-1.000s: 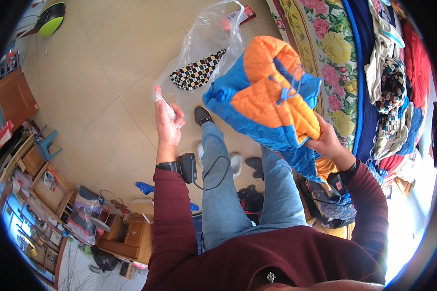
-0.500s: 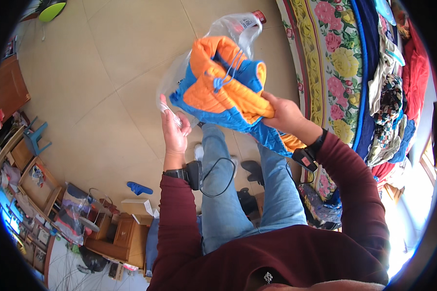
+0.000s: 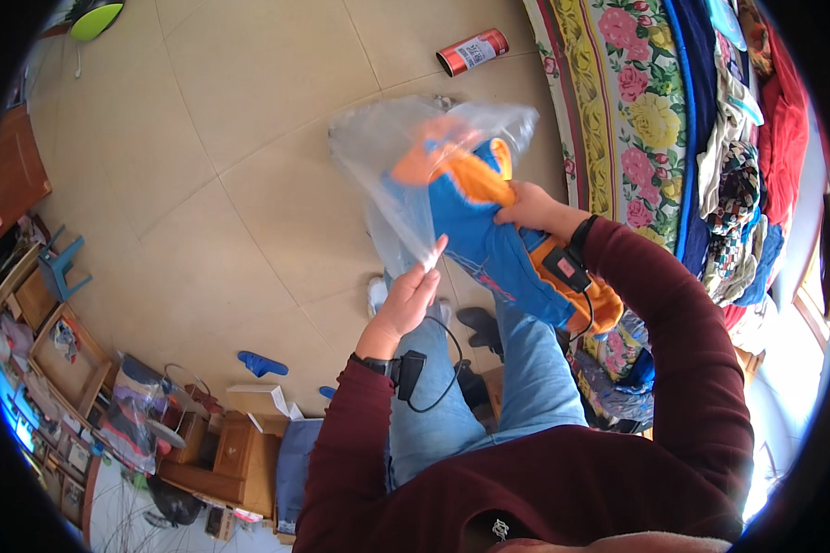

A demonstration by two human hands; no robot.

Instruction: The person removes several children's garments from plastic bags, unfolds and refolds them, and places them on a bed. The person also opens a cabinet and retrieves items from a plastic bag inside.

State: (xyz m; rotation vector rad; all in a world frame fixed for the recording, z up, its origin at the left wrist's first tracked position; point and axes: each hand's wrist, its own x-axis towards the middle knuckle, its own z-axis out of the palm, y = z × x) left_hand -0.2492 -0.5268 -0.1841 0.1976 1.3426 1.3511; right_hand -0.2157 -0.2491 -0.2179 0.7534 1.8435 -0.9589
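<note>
A clear plastic bag (image 3: 378,138) hangs in front of me, its edge pinched in my left hand (image 3: 409,300). My right hand (image 3: 533,211) grips a folded blue and orange padded jacket (image 3: 489,241). The jacket's far orange part shows through the plastic, so that end is inside or behind the bag. Its near end drapes below my right wrist, over my thigh. The fingertips of my right hand are partly hidden in the fabric folds.
A red can (image 3: 472,52) lies on the tiled floor beyond the bag. To the right is a bed with a floral cover (image 3: 650,120) and piled clothes (image 3: 738,203). A blue slipper (image 3: 262,363), a small blue stool (image 3: 61,265) and wooden furniture (image 3: 235,452) are at the left.
My left hand has moved right and nearer with the bag edge. The bag now covers the jacket's far end, and the can behind it shows fully. The jacket has shifted nearer.
</note>
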